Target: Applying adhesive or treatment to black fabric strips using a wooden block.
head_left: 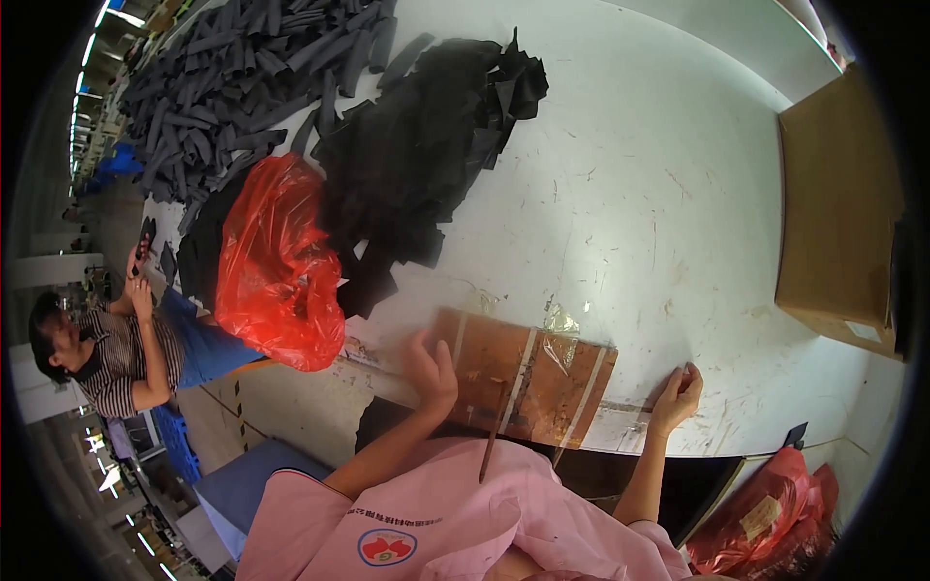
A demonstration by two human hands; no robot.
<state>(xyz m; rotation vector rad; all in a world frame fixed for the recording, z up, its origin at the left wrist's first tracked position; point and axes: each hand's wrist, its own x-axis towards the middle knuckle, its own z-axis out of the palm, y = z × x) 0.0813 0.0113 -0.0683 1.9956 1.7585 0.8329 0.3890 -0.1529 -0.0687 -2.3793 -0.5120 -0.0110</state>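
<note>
A worn brown board (475, 360) with pale tape strips lies at the table's front edge, right before me. My left hand (433, 376) is at its left end, thumb apart from the motion-blurred fingers, and I see nothing held. A thin brown stick (492, 431) slants over the board's front edge toward my pink shirt. Crumpled clear plastic (562, 341) rests on the board's far side. To the right of the board, my right hand (675, 399) is at the table edge with its fingers curled in; whether something small is between them is hidden.
Black fabric pieces (407, 145) and a heap of dark grey strips (242, 77) cover the table's far left. A red plastic bag (276, 271) hangs over the left edge. A cardboard box (838, 208) stands right; red bags (765, 513) lie below it. Another person (136, 353) works at left.
</note>
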